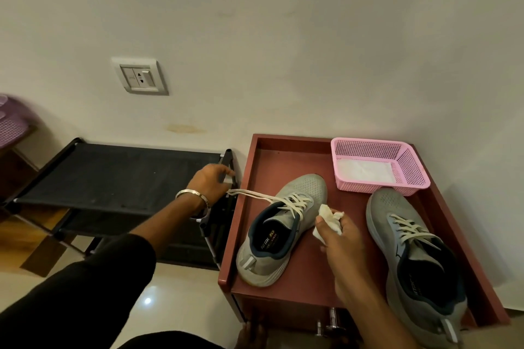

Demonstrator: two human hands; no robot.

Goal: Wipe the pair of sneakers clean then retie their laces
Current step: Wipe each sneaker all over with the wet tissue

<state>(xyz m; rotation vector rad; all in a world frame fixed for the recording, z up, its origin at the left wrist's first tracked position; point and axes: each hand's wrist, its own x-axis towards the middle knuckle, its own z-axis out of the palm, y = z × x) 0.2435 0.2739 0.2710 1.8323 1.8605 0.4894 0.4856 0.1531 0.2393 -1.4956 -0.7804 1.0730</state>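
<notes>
Two grey sneakers stand on a reddish-brown cabinet top (286, 163). The left sneaker (279, 231) has its white laces (255, 195) undone and stretched out to the left. My left hand (211, 184) grips the lace ends beyond the cabinet's left edge. My right hand (338, 238) holds a crumpled white wipe (330, 217) just right of that sneaker's upper. The right sneaker (411, 261) stands at the right with its laces threaded.
A pink mesh basket (408, 176) with a white cloth inside sits at the cabinet's back right. A black fabric shoe rack (113, 176) stands left of the cabinet. The wall with a socket (140, 76) is close behind. A purple basket (10, 122) is at far left.
</notes>
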